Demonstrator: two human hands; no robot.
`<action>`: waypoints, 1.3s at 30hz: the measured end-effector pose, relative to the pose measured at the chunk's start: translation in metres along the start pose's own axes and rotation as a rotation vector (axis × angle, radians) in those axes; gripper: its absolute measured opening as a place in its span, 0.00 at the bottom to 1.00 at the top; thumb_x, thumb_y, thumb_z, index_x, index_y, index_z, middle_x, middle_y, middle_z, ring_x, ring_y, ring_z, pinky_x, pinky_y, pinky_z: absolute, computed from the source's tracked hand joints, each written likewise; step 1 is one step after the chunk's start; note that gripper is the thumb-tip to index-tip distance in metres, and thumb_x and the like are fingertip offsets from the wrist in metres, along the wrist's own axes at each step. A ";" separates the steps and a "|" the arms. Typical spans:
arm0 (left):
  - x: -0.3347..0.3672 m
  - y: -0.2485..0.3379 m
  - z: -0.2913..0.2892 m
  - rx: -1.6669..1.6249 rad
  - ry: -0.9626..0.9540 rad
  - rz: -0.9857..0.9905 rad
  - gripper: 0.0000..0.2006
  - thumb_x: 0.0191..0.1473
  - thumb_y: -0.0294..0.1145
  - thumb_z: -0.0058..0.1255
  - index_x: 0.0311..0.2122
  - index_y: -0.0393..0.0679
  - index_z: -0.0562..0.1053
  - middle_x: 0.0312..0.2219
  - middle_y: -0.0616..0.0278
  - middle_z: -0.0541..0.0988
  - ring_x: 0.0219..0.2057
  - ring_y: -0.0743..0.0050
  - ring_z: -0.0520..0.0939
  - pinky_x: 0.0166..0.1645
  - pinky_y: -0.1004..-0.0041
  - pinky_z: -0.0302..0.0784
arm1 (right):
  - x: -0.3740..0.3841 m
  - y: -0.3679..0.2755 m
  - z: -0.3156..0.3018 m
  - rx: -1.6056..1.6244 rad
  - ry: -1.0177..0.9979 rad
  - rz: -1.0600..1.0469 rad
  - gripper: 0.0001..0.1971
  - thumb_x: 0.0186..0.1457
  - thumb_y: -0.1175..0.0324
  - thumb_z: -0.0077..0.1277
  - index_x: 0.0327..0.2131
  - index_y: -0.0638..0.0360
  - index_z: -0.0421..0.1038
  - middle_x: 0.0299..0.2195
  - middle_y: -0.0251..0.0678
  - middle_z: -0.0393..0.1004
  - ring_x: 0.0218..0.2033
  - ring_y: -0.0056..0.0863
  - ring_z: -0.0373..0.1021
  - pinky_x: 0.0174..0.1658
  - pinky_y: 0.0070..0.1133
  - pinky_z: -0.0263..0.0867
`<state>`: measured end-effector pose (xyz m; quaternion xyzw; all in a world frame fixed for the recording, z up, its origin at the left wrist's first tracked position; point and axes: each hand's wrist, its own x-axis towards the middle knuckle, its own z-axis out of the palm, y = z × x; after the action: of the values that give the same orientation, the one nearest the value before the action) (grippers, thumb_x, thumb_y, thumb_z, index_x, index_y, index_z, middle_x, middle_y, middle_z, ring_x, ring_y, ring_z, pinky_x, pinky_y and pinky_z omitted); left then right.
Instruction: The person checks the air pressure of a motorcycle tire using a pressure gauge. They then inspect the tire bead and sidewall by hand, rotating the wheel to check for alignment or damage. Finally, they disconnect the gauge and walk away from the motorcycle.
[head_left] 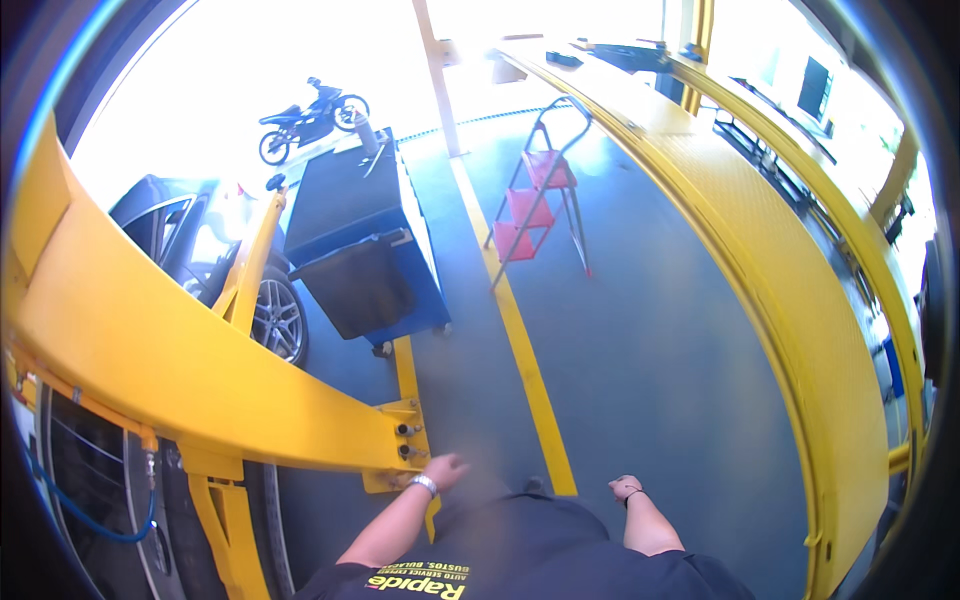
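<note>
Garage floor; L hand [445, 470] by yellow lift beam [190, 360], bolted end.

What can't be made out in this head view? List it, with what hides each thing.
- Left hand: motion-blurred beside the yellow steel lift beam; whether it touches the beam cannot be told.
- Right hand: small and curled; no held thing can be made out.
- Dark car: mostly hidden behind the beam.
- Area beyond the red folding step stool: washed out by glare.
- Black motorcycle: too small for detail.
</note>
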<state>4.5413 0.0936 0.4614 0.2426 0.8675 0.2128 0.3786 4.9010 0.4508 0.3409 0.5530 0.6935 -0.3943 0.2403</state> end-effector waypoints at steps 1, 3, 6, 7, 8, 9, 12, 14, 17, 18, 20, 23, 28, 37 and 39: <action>0.009 -0.009 0.003 0.001 -0.036 -0.020 0.24 0.55 0.50 0.53 0.49 0.42 0.76 0.44 0.48 0.80 0.48 0.52 0.80 0.53 0.65 0.73 | 0.013 -0.040 -0.024 -0.042 0.007 -0.043 0.20 0.53 0.55 0.54 0.42 0.61 0.78 0.36 0.43 0.80 0.36 0.35 0.78 0.44 0.29 0.71; 0.028 -0.018 0.006 -0.213 -0.020 -0.204 0.23 0.57 0.50 0.52 0.47 0.40 0.76 0.42 0.51 0.82 0.47 0.57 0.81 0.53 0.66 0.73 | 0.044 -0.110 -0.069 -0.128 0.026 -0.109 0.20 0.52 0.56 0.54 0.43 0.60 0.78 0.38 0.43 0.80 0.40 0.36 0.77 0.47 0.30 0.71; 0.098 -0.052 -0.005 -0.810 0.149 -0.445 0.22 0.59 0.50 0.50 0.45 0.38 0.77 0.40 0.55 0.83 0.45 0.63 0.81 0.52 0.67 0.72 | 0.111 -0.207 -0.121 -0.212 0.108 -0.222 0.20 0.52 0.56 0.54 0.43 0.59 0.78 0.42 0.43 0.79 0.45 0.38 0.75 0.51 0.30 0.69; 0.116 -0.050 -0.015 -0.814 0.179 -0.439 0.22 0.60 0.50 0.49 0.44 0.38 0.77 0.39 0.56 0.83 0.44 0.65 0.81 0.52 0.68 0.72 | 0.126 -0.242 -0.134 -0.211 0.104 -0.231 0.20 0.51 0.56 0.54 0.44 0.58 0.78 0.43 0.43 0.79 0.46 0.39 0.75 0.52 0.30 0.69; 0.137 -0.048 -0.028 -0.814 0.207 -0.430 0.22 0.60 0.49 0.48 0.43 0.37 0.77 0.39 0.57 0.83 0.43 0.66 0.81 0.52 0.68 0.72 | 0.142 -0.279 -0.148 -0.205 0.102 -0.239 0.20 0.51 0.56 0.54 0.44 0.57 0.77 0.44 0.44 0.78 0.47 0.39 0.74 0.52 0.31 0.68; 0.155 -0.043 -0.046 -0.807 0.232 -0.422 0.22 0.61 0.49 0.47 0.42 0.37 0.77 0.38 0.58 0.83 0.43 0.68 0.81 0.52 0.68 0.72 | 0.153 -0.314 -0.157 -0.195 0.097 -0.242 0.20 0.51 0.55 0.53 0.44 0.57 0.77 0.45 0.44 0.78 0.48 0.39 0.74 0.53 0.31 0.68; 0.226 0.000 -0.119 -0.461 0.096 -0.416 0.23 0.58 0.50 0.50 0.44 0.38 0.78 0.39 0.54 0.83 0.43 0.63 0.82 0.51 0.67 0.73 | 0.187 -0.402 -0.182 -0.180 0.165 -0.361 0.19 0.52 0.56 0.54 0.43 0.58 0.77 0.42 0.43 0.79 0.46 0.38 0.75 0.51 0.30 0.69; 0.276 0.051 -0.182 -0.321 0.073 -0.339 0.25 0.55 0.52 0.52 0.47 0.39 0.77 0.42 0.50 0.81 0.45 0.57 0.81 0.51 0.65 0.74 | 0.187 -0.476 -0.203 -0.093 0.188 -0.444 0.18 0.53 0.58 0.55 0.43 0.59 0.77 0.41 0.42 0.79 0.44 0.36 0.75 0.50 0.29 0.69; 0.366 0.120 -0.260 -0.182 0.074 -0.087 0.23 0.56 0.50 0.52 0.48 0.39 0.76 0.43 0.51 0.81 0.45 0.59 0.82 0.52 0.66 0.75 | 0.207 -0.560 -0.244 0.066 0.252 -0.526 0.17 0.53 0.59 0.55 0.43 0.60 0.76 0.39 0.41 0.80 0.42 0.35 0.76 0.48 0.28 0.70; 0.394 0.150 -0.287 -0.125 0.069 -0.009 0.22 0.58 0.48 0.52 0.48 0.39 0.76 0.41 0.53 0.82 0.44 0.62 0.82 0.51 0.68 0.76 | 0.223 -0.579 -0.256 0.108 0.300 -0.525 0.17 0.54 0.60 0.55 0.42 0.61 0.76 0.38 0.41 0.80 0.41 0.34 0.76 0.47 0.28 0.70; 0.448 0.202 -0.335 -0.262 0.132 0.205 0.19 0.59 0.43 0.53 0.48 0.39 0.76 0.39 0.54 0.82 0.40 0.67 0.83 0.49 0.69 0.76 | 0.259 -0.633 -0.273 0.183 0.406 -0.520 0.19 0.54 0.59 0.56 0.44 0.63 0.75 0.39 0.43 0.79 0.42 0.35 0.75 0.48 0.28 0.69; 0.491 0.309 -0.430 -0.589 0.171 0.411 0.15 0.58 0.34 0.55 0.48 0.38 0.75 0.35 0.62 0.82 0.36 0.76 0.80 0.43 0.74 0.75 | 0.319 -0.705 -0.311 0.234 0.594 -0.470 0.28 0.53 0.54 0.59 0.50 0.66 0.70 0.44 0.48 0.76 0.46 0.39 0.73 0.51 0.30 0.67; 0.497 0.463 -0.601 -0.642 0.392 1.322 0.19 0.56 0.25 0.55 0.53 0.41 0.72 0.46 0.51 0.76 0.49 0.62 0.78 0.51 0.64 0.76 | 0.445 -0.799 -0.379 0.632 0.835 -0.290 0.42 0.49 0.50 0.63 0.58 0.71 0.58 0.51 0.54 0.69 0.54 0.46 0.67 0.58 0.33 0.62; 0.547 0.571 -0.759 -1.164 0.117 1.995 0.19 0.61 0.34 0.51 0.56 0.44 0.71 0.50 0.39 0.71 0.51 0.42 0.76 0.56 0.58 0.71 | 0.542 -0.815 -0.419 0.711 0.999 0.166 0.33 0.52 0.56 0.55 0.55 0.70 0.59 0.47 0.53 0.72 0.47 0.49 0.72 0.51 0.37 0.67; 0.582 0.561 -0.784 -1.282 0.004 1.854 0.19 0.60 0.33 0.51 0.56 0.43 0.71 0.49 0.39 0.71 0.50 0.43 0.76 0.55 0.58 0.71 | 0.554 -0.833 -0.400 0.620 0.958 0.190 0.32 0.52 0.56 0.55 0.54 0.70 0.60 0.46 0.53 0.73 0.46 0.48 0.72 0.50 0.36 0.68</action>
<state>3.7444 0.7311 0.9376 0.5536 0.0834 0.8187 0.1275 3.9939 1.0315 0.3779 0.7744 0.5242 -0.2611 -0.2394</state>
